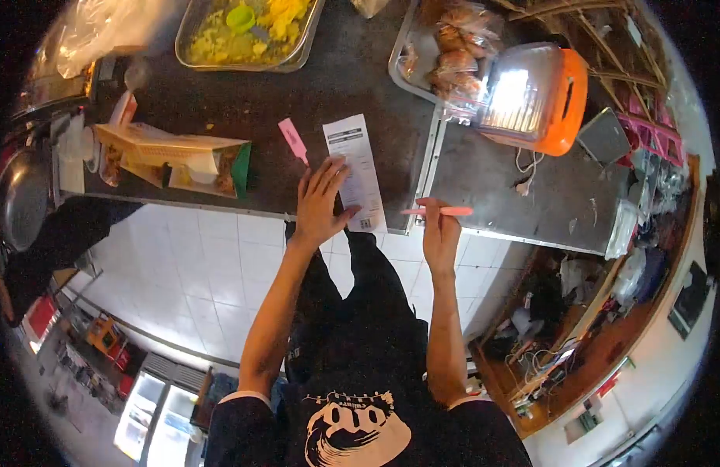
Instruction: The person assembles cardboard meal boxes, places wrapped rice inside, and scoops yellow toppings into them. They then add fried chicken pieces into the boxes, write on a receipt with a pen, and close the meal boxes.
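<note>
On the dark tabletop (259,101) lies a printed paper slip (366,167), its lower end at the table's front edge. My left hand (321,204) rests on the slip's left side with the fingers spread, pressing it flat and holding nothing. A short pink marker (292,140), with dark lettering, lies just beyond those fingertips. My right hand (440,237) pinches a slim salmon-pink pen (456,211) near the table edge, right of the slip and apart from it. The pen lies roughly level, pointing sideways.
A glass dish of yellow food (255,58) with a green cup stands at the back. To the right are a tray of bagged food (457,58), an orange lamp (562,101) and a dark phone-like box (605,136). An open carton (196,159) lies left.
</note>
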Tool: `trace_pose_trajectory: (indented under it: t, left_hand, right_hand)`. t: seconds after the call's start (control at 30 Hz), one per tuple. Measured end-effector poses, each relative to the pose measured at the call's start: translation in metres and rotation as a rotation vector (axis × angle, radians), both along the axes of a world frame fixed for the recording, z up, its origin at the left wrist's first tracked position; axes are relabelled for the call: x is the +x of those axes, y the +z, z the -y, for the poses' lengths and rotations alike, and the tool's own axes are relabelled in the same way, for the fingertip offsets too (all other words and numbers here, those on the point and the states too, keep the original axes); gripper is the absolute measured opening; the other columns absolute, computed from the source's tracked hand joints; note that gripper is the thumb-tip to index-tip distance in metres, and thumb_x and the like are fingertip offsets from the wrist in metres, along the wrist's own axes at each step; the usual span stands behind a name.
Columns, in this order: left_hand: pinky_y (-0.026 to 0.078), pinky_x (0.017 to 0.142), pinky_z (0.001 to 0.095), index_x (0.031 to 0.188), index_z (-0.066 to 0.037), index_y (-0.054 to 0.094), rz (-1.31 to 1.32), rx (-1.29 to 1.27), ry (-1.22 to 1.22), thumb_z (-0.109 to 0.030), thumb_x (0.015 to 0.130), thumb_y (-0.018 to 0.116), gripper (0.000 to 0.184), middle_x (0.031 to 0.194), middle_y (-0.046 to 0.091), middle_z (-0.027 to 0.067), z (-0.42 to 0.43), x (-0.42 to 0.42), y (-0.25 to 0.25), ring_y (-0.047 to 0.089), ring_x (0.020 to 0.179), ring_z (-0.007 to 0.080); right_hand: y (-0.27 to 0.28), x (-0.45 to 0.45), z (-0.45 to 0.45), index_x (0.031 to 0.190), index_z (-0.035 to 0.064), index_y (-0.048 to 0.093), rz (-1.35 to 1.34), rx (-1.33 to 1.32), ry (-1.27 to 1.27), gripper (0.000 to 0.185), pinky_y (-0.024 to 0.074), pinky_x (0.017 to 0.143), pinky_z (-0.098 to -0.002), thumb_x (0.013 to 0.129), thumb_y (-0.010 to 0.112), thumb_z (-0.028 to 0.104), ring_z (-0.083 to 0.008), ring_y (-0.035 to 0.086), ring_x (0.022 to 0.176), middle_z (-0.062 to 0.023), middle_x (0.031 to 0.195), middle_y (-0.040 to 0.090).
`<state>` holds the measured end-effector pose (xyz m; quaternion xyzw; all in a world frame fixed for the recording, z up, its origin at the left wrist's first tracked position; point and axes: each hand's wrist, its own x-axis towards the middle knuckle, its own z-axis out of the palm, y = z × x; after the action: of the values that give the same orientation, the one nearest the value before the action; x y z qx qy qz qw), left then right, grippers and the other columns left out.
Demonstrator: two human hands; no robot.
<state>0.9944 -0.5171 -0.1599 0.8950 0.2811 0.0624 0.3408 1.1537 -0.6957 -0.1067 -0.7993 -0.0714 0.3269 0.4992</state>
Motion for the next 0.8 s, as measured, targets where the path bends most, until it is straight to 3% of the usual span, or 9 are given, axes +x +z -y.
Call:
trace_pose_trajectory:
  t: [0.07,0.17,0.23,0.3,0.33,0.57,0.8]
  left_hand:
    - [0.022,0.117,0.0535,0.149,-0.012,0.035,-0.041,-0.056,-0.036,-0.026,0.068,0.084,0.095,0.153,0.040,0.0101,-0.008,-0.005,-0.003,0.034,0.143,0.0293]
    - [0.022,0.116,0.0532,0.151,-0.013,0.032,-0.048,-0.146,-0.011,-0.025,0.068,0.085,0.098,0.152,0.040,0.0124,-0.014,-0.008,-0.004,0.034,0.143,0.0297]
    - [0.021,0.116,0.0530,0.151,-0.013,0.031,-0.042,-0.164,0.022,-0.024,0.067,0.085,0.100,0.151,0.040,0.0136,-0.014,-0.005,0.001,0.035,0.142,0.0303]
    - [0.021,0.116,0.0529,0.152,-0.012,0.030,-0.036,-0.186,0.050,-0.023,0.066,0.086,0.102,0.151,0.041,0.0148,-0.015,-0.004,0.003,0.035,0.142,0.0309]
    - [0.021,0.116,0.0528,0.152,-0.012,0.029,-0.052,-0.183,0.051,-0.023,0.066,0.086,0.103,0.150,0.041,0.0152,-0.016,-0.003,0.002,0.035,0.141,0.0315]
    - [0.021,0.116,0.0524,0.152,-0.012,0.029,-0.063,-0.199,0.034,-0.023,0.067,0.084,0.102,0.150,0.040,0.0168,-0.018,-0.005,-0.003,0.034,0.142,0.0321]
    - [0.021,0.116,0.0522,0.153,-0.012,0.027,-0.090,-0.168,0.013,-0.022,0.067,0.083,0.103,0.151,0.040,0.0139,-0.018,-0.006,-0.013,0.034,0.142,0.0315]
  right_hand:
    - [0.001,-0.005,-0.013,0.106,-0.0050,0.067,0.067,-0.004,0.122,0.020,0.0520,0.063,-0.0271,0.098,0.059,0.011,-0.0127,0.065,0.074,-0.0103,0.094,0.073]
    - [-0.013,-0.028,-0.039,0.106,-0.0013,0.069,0.184,0.133,0.244,0.016,0.0541,0.063,-0.0288,0.093,0.065,0.006,-0.0156,0.068,0.073,-0.0096,0.095,0.073]
    - [-0.032,-0.042,-0.052,0.099,-0.0030,0.069,0.338,0.211,0.278,0.011,0.0525,0.061,-0.0225,0.093,0.066,0.006,-0.0093,0.065,0.071,-0.0065,0.086,0.071]
    - [-0.015,-0.048,-0.072,0.104,0.0033,0.071,0.537,0.087,0.308,0.020,0.0552,0.059,-0.0323,0.084,0.071,0.001,-0.0230,0.070,0.068,-0.0119,0.090,0.072]
    - [-0.021,-0.051,-0.075,0.103,0.0032,0.069,0.604,0.107,0.309,0.020,0.0544,0.057,-0.0333,0.083,0.071,0.001,-0.0248,0.070,0.066,-0.0127,0.087,0.071]
    - [-0.044,-0.058,-0.088,0.100,0.0014,0.070,0.690,0.140,0.317,0.016,0.0529,0.056,-0.0322,0.084,0.072,0.000,-0.0233,0.069,0.065,-0.0114,0.084,0.071]
    - [-0.051,-0.069,-0.084,0.097,-0.0003,0.069,0.722,0.122,0.399,0.013,0.0542,0.062,-0.0365,0.083,0.070,-0.001,-0.0286,0.069,0.072,-0.0131,0.089,0.070]
